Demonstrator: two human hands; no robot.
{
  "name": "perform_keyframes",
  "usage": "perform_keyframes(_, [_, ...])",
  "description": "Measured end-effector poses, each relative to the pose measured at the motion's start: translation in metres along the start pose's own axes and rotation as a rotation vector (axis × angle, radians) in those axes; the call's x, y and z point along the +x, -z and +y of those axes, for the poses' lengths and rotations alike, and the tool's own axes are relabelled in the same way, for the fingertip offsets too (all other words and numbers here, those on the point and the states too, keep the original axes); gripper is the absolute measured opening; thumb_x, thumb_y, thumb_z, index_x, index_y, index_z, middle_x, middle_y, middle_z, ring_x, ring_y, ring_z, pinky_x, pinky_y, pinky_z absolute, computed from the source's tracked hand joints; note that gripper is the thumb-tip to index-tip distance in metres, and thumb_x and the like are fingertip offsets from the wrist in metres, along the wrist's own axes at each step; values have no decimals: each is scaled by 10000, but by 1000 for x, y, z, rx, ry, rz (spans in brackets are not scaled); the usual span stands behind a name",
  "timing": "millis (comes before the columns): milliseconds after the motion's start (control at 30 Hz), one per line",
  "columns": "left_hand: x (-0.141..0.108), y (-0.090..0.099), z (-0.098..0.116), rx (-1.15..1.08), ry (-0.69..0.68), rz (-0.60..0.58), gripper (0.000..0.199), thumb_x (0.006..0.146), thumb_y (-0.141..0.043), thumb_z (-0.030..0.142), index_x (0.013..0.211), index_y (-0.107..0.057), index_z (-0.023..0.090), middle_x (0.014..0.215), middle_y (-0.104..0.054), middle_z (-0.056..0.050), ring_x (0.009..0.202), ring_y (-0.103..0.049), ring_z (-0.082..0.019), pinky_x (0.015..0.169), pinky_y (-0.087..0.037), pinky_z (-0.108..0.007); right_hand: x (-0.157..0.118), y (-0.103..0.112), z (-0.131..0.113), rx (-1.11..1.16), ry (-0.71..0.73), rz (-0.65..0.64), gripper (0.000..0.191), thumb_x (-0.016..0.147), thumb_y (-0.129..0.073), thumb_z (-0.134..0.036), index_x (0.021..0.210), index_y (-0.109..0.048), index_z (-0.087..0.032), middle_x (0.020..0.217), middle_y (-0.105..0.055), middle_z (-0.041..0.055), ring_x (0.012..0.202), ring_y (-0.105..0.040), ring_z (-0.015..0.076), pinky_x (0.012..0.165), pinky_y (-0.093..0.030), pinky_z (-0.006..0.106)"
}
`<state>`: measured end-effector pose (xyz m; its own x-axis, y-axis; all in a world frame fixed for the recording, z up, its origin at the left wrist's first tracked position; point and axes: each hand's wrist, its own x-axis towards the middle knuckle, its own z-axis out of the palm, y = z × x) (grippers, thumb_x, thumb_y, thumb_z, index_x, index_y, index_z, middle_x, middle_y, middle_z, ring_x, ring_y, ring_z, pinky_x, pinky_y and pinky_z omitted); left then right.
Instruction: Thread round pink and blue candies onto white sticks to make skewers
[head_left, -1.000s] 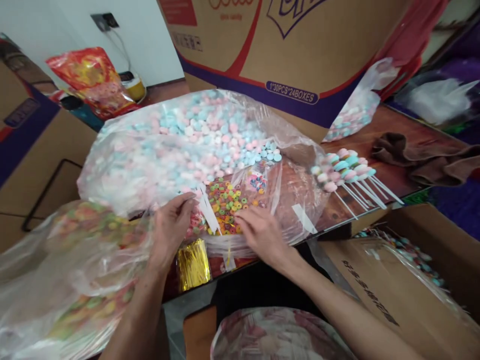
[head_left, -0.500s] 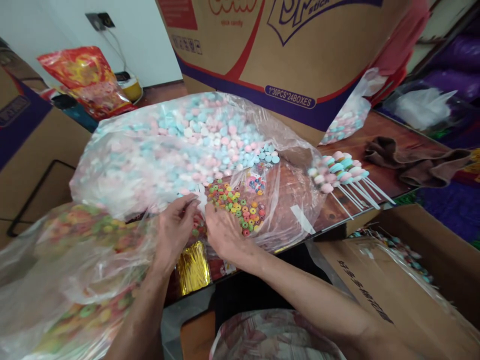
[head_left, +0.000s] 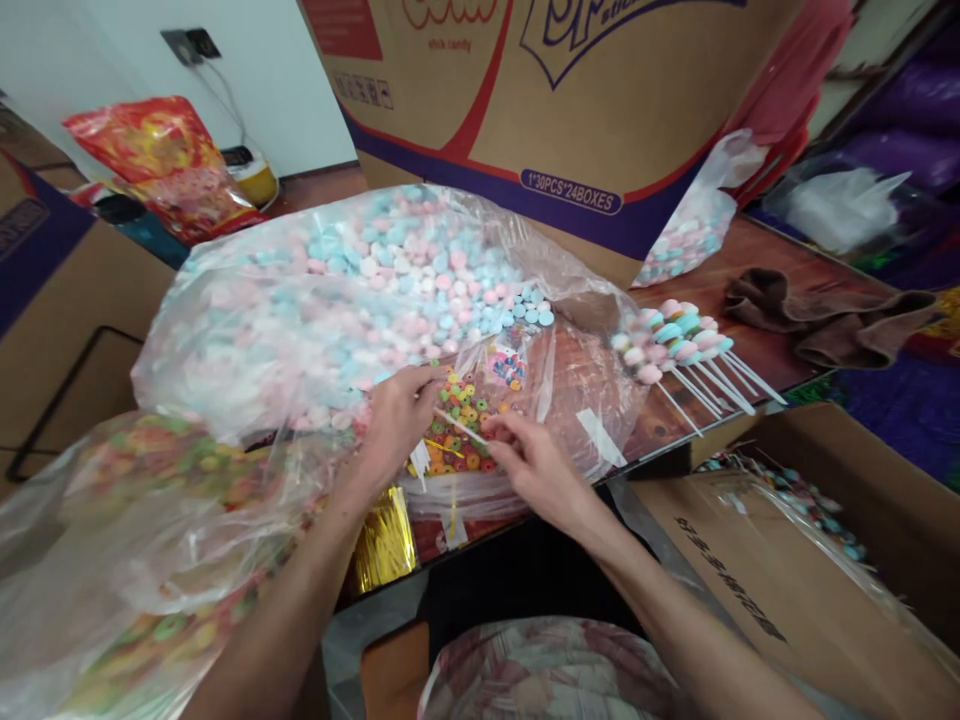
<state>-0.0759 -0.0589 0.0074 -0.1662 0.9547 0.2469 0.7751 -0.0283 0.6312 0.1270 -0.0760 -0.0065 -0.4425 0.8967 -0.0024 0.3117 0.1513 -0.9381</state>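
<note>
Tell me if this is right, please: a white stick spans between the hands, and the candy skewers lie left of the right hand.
Not left: in the head view, the candy skewers lie to the right of the right hand.

Soft, moderate indoor light comes from a source out of view. The pale wall (head_left: 285, 100) at upper left reads as even grey-white. Small glints dot the red packet (head_left: 154, 160), and bright streaks run down the gold strips (head_left: 386, 545). A milky sheen on the large clear bag (head_left: 247, 310) veils its pastel sweets. Deep shadow lies below the near edge of the table (head_left: 780, 252), and the open carton (head_left: 847, 450) is dim inside. Print on the tall box (head_left: 600, 120) is legible, while the lower-left bag (head_left: 142, 560) looks smeared. Wide-angle distortion tilts the tall box and enlarges both forearms (head_left: 645, 560) toward the bottom edge.
</note>
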Motion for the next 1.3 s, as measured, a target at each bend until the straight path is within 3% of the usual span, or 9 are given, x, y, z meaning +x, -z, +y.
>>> perform_keyframes(167, [25, -26, 3, 319, -192, -236, 270, 878, -510, 197, 920, -777, 204, 870, -680, -81, 844, -632, -217, 768, -478, -304, -29, 59, 22, -138, 17, 95, 251, 884, -496, -232, 1075, -654, -190, 872, -701, 42, 758, -646, 189, 692, -486, 288])
perform_keyframes(300, [31, -33, 4, 460, -208, -342, 262, 868, -523, 194, 945, -773, 204, 891, -629, -104, 888, -607, -246, 793, -469, -332, -39, 86, 22, -550, 6, 159, 236, 898, -456, -200, 1026, -654, -208, 920, -713, 55, 804, -657, 212, 688, -449, 301])
perform_keyframes(400, [30, -33, 3, 496, -233, -368, 257, 868, -518, 181, 966, -755, 190, 928, -607, -118, 924, -591, -263, 829, -463, -359, -36, 86, 20, -849, -55, 108, 197, 911, -454, -179, 918, -649, -208, 891, -703, 60, 831, -651, 224, 677, -412, 297])
perform_keyframes(500, [27, -34, 0, 432, -249, -324, 209, 862, -526, 181, 916, -728, 173, 970, -589, -124, 971, -574, -273, 856, -460, -372, -24, 73, 19, -1005, -50, 187, 176, 936, -491, -218, 861, -648, -199, 878, -685, 87, 835, -631, 237, 669, -392, 303])
perform_keyframes(600, [24, -34, -3, 274, -201, -219, 135, 834, -540, 165, 846, -675, 169, 925, -596, -97, 931, -580, -243, 841, -461, -345, -5, 57, 17, -1016, -53, 269, 153, 953, -516, -235, 954, -662, -189, 962, -676, 110, 872, -621, 250, 658, -378, 308])
perform_keyframes(767, [17, -24, -7, -19, -5, -99, 53, 836, -523, 199, 840, -575, 186, 724, -590, -5, 658, -549, -154, 652, -417, -274, 19, 42, 20, -998, -106, 132, 216, 931, -476, -109, 1030, -657, -171, 1041, -656, 128, 881, -617, 251, 641, -364, 309])
perform_keyframes(1033, [-16, 31, 14, -427, 109, -8, 195, 807, -615, 331, 941, -562, 200, 726, -559, 22, 616, -510, -106, 581, -412, -224, 8, 48, 48, -770, -10, 313, 203, 904, -426, -169, 1000, -605, -173, 984, -662, 115, 868, -613, 255, 700, -405, 326])
perform_keyframes(1167, [-44, 80, 15, -296, 196, 185, 214, 797, -667, 374, 884, -641, 180, 721, -599, 3, 603, -509, -104, 554, -415, -225, 4, 48, 61, -732, 67, 347, 208, 937, -403, -253, 946, -601, -189, 897, -672, 101, 816, -614, 259, 708, -406, 344])
perform_keyframes(1300, [-74, 115, -9, -149, 244, 346, 194, 826, -651, 372, 825, -657, 179, 607, -538, 25, 542, -474, -97, 517, -390, -222, 5, 48, 65, -750, 104, 343, 186, 917, -432, -267, 910, -605, -200, 882, -685, 98, 801, -615, 260, 694, -397, 349])
